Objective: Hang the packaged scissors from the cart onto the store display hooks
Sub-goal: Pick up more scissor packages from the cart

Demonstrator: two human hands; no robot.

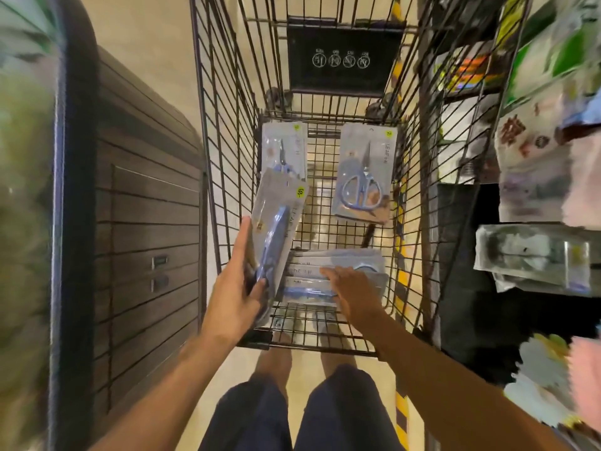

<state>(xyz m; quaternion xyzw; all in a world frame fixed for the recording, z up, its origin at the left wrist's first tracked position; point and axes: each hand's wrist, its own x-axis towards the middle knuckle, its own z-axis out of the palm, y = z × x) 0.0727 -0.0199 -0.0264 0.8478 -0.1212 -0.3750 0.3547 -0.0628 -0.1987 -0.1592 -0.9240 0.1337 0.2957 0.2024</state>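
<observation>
I look down into a black wire cart (227,157). My left hand (239,288) grips a packaged pair of blue scissors (276,222), held tilted above the cart's left side. My right hand (349,292) reaches into the cart, its fingers touching a stack of scissors packs (325,271) at the near end. Another pack (362,174) with blue-handled scissors leans at the far right of the cart. One more pack (286,148) lies at the far left, partly hidden by the held one.
A dark wooden slatted fixture (146,222) stands close on the left. On the right, display shelves hold hanging packaged goods (533,258), blurred. A yellow-black floor stripe (402,411) runs by the cart's right side. My legs stand just behind the cart.
</observation>
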